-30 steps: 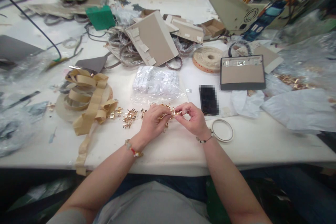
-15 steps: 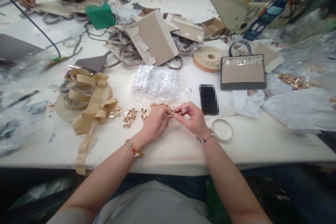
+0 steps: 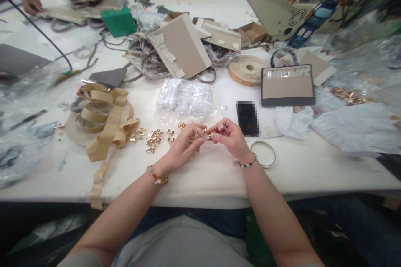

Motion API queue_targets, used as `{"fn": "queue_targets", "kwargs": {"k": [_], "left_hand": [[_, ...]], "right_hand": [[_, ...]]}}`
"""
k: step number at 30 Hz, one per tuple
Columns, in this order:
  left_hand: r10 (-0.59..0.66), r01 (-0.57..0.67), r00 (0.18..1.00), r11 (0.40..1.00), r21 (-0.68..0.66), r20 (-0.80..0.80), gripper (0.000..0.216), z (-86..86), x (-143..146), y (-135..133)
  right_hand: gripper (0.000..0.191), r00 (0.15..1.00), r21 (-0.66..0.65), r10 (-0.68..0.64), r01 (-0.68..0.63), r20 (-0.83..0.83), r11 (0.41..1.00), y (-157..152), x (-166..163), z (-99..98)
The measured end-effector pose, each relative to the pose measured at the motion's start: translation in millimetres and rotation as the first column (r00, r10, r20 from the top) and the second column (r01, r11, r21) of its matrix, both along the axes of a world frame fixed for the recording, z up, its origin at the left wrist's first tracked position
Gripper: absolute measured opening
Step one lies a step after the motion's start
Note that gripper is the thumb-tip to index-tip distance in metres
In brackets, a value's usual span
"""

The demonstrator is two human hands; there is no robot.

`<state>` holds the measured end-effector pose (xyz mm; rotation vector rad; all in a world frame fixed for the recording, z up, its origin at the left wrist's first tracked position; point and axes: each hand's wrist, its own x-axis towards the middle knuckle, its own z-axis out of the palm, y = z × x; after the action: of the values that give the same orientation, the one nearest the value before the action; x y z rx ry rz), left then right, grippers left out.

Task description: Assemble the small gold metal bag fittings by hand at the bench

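Close together above the table's near side, my two hands meet at a small gold metal fitting (image 3: 207, 135). The thumb and fingers of my right hand (image 3: 232, 139) are pinched on it. My left hand (image 3: 183, 146) has its fingers curled round its other side, the thumb slightly apart from the index finger; the exact grip is partly hidden. Loose gold fittings (image 3: 154, 139) lie in small clusters left of my left hand, and more show behind and beneath its fingers. A clear plastic bag of white pieces (image 3: 184, 98) lies just beyond my hands.
A black phone (image 3: 247, 119) and a roll of narrow tape (image 3: 263, 154) lie right of my hands. Tan ribbon (image 3: 109, 121) is heaped at the left. Farther back are beige panels (image 3: 181, 46), a tape reel (image 3: 246, 70) and a dark-edged bag piece (image 3: 287, 85). Another person's hands (image 3: 33, 6) work at the far left.
My left thumb and index finger have parted a little at the fitting. My right hand has turned slightly, still pinching. The whole view has shifted a little.
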<state>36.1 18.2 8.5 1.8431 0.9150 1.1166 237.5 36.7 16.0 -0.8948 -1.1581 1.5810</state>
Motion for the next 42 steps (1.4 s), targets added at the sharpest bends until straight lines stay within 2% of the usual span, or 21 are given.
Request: {"fn": "queue_targets", "kwargs": {"k": [4,9,12,14,19,21,24,29,33,36,38,42], "left_hand": [[0.117,-0.118,0.992,0.993,0.011,0.048,0.016,-4.5,-0.8,0.6],[0.207,-0.191,0.977,0.96,0.203,-0.058,0.031,-2.8,2.2,-1.1],[0.245,-0.217,0.968,0.928,0.303,-0.057,0.019,-2.9,5.3,-1.5],[0.27,-0.244,0.962,0.917,0.316,-0.041,0.011,-2.6,6.2,-1.9],[0.308,-0.288,0.947,0.94,0.185,-0.09,0.035,-0.5,6.8,-4.6],[0.301,-0.285,0.947,0.949,0.134,-0.114,0.028,-0.4,7.2,-5.0],[0.285,-0.276,0.952,0.956,0.096,-0.109,0.015,-0.3,7.3,-4.5],[0.307,-0.305,0.949,0.952,0.031,-0.073,0.018,1.3,7.0,-3.1],[0.291,-0.28,0.956,0.942,-0.188,0.033,0.019,-1.7,5.8,-0.6],[0.344,-0.284,0.924,0.909,-0.307,0.165,0.02,-5.6,3.6,2.5],[0.363,-0.292,0.914,0.898,-0.328,0.182,0.019,-6.7,3.0,3.5],[0.37,-0.335,0.926,0.897,-0.288,0.077,0.017,-4.4,6.4,0.9]], "right_hand": [[0.046,0.999,0.008,-0.029,0.029,-0.019,1.0,0.5,0.4,-1.6],[0.045,0.999,0.051,-0.053,0.053,-0.008,0.997,0.0,-0.3,-3.6],[0.045,0.998,0.117,-0.054,0.051,0.026,0.992,-1.4,-0.8,-5.6],[0.042,0.996,0.186,-0.071,0.058,0.063,0.981,-2.6,-0.9,-7.0],[0.034,0.975,0.371,-0.112,0.033,0.194,0.928,-5.5,-0.7,-8.8],[0.033,0.97,0.395,-0.107,0.014,0.216,0.919,-6.2,-0.4,-8.5],[0.034,0.968,0.385,-0.128,0.036,0.215,0.922,-6.1,0.6,-7.8],[0.037,0.978,0.329,-0.108,0.045,0.177,0.943,-5.0,1.6,-7.2],[0.044,0.993,0.269,-0.07,0.042,0.096,0.962,-4.3,1.4,-3.6],[0.049,0.996,0.237,-0.087,0.079,0.024,0.968,-4.0,1.8,-0.4],[0.051,0.994,0.23,-0.105,0.099,0.012,0.968,-4.0,1.7,0.1],[0.048,0.994,0.242,-0.096,0.079,0.061,0.967,-4.2,0.3,-3.4]]}}
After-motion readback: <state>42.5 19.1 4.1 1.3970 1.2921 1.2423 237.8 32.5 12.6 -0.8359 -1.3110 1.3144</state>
